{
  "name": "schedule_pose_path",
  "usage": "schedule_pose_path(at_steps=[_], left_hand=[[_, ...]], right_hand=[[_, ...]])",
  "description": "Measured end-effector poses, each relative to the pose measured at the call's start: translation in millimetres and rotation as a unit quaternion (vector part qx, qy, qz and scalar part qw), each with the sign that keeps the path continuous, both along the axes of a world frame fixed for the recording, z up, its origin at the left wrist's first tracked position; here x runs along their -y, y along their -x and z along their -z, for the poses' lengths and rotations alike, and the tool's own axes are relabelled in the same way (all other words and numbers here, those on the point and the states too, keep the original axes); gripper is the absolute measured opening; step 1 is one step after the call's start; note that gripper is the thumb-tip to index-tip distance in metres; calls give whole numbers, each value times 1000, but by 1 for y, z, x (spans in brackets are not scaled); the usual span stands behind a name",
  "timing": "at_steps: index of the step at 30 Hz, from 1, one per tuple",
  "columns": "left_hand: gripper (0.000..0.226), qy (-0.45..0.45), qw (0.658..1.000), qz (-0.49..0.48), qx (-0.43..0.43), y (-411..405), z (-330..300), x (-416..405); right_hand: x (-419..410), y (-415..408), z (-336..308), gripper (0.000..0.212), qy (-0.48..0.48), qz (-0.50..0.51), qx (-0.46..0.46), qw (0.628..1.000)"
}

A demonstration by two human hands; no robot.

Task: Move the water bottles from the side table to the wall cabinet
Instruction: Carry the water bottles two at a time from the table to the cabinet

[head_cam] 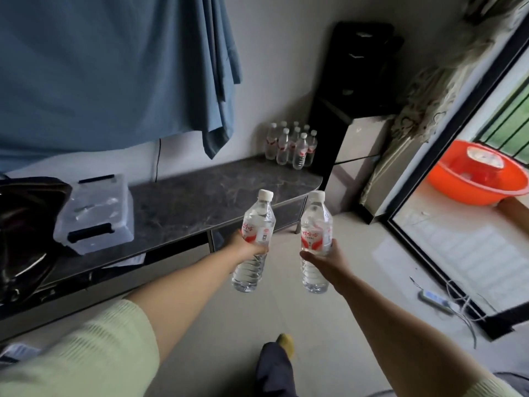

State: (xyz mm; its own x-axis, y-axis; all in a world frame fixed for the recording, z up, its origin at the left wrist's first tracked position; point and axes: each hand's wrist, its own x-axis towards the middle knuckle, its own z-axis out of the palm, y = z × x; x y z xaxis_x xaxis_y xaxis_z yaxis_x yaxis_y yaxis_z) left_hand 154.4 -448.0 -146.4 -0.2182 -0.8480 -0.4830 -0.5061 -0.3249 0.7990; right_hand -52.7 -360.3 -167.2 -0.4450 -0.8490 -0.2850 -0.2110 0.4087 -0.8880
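Note:
My left hand [245, 245] grips a clear water bottle [256, 222] with a white cap and red label, held upright and slightly tilted in the air. A second, like bottle [315, 224] stands upright in the grip of my right hand [323, 260]. Both are held out over the floor, just in front of the right end of the long dark marble-topped cabinet [217, 190]. Several more bottles [292, 144] stand in a cluster at that cabinet's far right end against the wall.
A clear plastic storage box [96, 213] and a black bag [20, 236] sit on the cabinet's left part. A black dispenser [355, 78] and a beige unit [363, 150] stand in the corner. An orange basin [475, 179] lies beyond the glass door; a power strip [435, 299] and cables lie on the floor.

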Motion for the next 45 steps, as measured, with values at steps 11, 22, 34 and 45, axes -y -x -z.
schedule_pose_path(at_steps=[11, 22, 34, 45], left_hand=[[87, -30, 999, -39, 18, 102, 47, 190], [59, -76, 996, -14, 53, 152, 44, 328], [70, -103, 994, 17, 39, 190, 88, 562], [67, -97, 991, -45, 86, 242, 173, 637]], right_hand=[[174, 115, 6, 37, -34, -17, 1, 999], [314, 160, 24, 55, -79, 16, 25, 996], [536, 157, 69, 62, -138, 153, 69, 976], [638, 162, 149, 67, -221, 213, 67, 949]])
